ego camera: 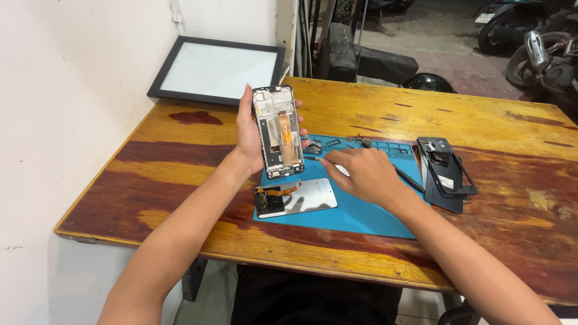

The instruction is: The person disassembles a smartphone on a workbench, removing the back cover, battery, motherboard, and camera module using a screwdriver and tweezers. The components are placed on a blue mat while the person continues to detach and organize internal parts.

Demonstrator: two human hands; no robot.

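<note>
Head view: left hand (248, 133) grips rectangular metal phone frame (277, 131) above smooth blue mat (361, 213).

The right hand (364, 174) covers part of the blue rubber work mat (361, 219) and hides most of the thin dark tool (409, 179) it rests on, so the fingertips' grip cannot be made out. The small parts in the mat's moulded tray compartments (394, 148) are too tiny to identify. The worn wooden table (512, 241) runs off the right edge, and both forearms leave at the bottom.
</note>
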